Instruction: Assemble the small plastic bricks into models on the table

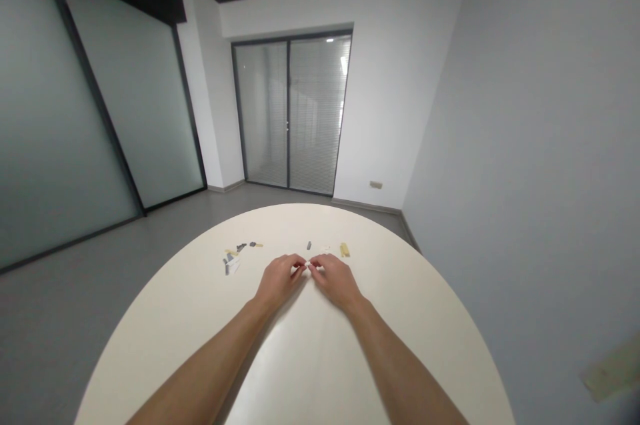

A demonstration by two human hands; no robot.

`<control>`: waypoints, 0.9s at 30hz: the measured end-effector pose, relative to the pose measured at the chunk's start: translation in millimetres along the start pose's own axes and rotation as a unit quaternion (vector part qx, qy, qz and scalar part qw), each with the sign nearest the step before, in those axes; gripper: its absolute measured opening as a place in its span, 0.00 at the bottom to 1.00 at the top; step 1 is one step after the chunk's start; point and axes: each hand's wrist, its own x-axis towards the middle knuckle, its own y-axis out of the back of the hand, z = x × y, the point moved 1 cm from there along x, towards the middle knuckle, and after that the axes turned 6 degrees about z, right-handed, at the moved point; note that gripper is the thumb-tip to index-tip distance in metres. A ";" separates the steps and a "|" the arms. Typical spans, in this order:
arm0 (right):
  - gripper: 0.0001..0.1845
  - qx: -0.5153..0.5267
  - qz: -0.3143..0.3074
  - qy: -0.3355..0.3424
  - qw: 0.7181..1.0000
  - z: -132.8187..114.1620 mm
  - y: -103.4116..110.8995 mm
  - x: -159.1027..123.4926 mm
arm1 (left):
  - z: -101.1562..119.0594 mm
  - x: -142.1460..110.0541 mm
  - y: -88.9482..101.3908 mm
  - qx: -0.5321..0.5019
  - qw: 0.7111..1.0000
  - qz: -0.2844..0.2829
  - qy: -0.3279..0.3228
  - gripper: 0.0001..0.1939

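We have a round, cream-topped table (310, 371) before us, its far edge curving across the view. Our left hand (277, 278) and right hand (337, 278) meet over its middle, somewhat toward the far edge. On the left edge's side of our hands lies a loose scatter: white pieces (234, 265), grey pieces (227, 267) and dark pieces (242, 247), with a little yellow among them. Toward the right edge, just beyond our right hand, sit yellow blocks (345, 249). Between our hands and the far edge we see one grey block (309, 245) and a few white bits (327, 249). Smallest is the small white piece (308, 264), between our fingertips: thumb and fingers of both hands are nearly closed, pinching it. We judge the work partway at most: this piece is in hand, the others lie loose; whether any are joined is too small to tell.
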 end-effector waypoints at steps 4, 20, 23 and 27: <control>0.13 0.010 -0.002 0.012 1.000 0.8 -0.5 0.1 | -2.4 -0.3 -2.0 0.004 1.000 -0.002 0.004 0.07; 0.11 0.025 0.036 0.046 0.998 6.1 -2.5 0.9 | -3.9 -2.1 -3.3 -0.032 0.999 0.003 -0.016 0.07; 0.10 0.026 0.043 0.042 0.998 6.0 -2.6 1.0 | -2.8 -2.7 -2.2 -0.029 1.000 0.003 -0.010 0.06; 0.09 0.037 0.036 0.045 0.998 5.3 -2.6 0.7 | -0.9 -2.3 -0.1 -0.025 1.000 0.009 -0.007 0.06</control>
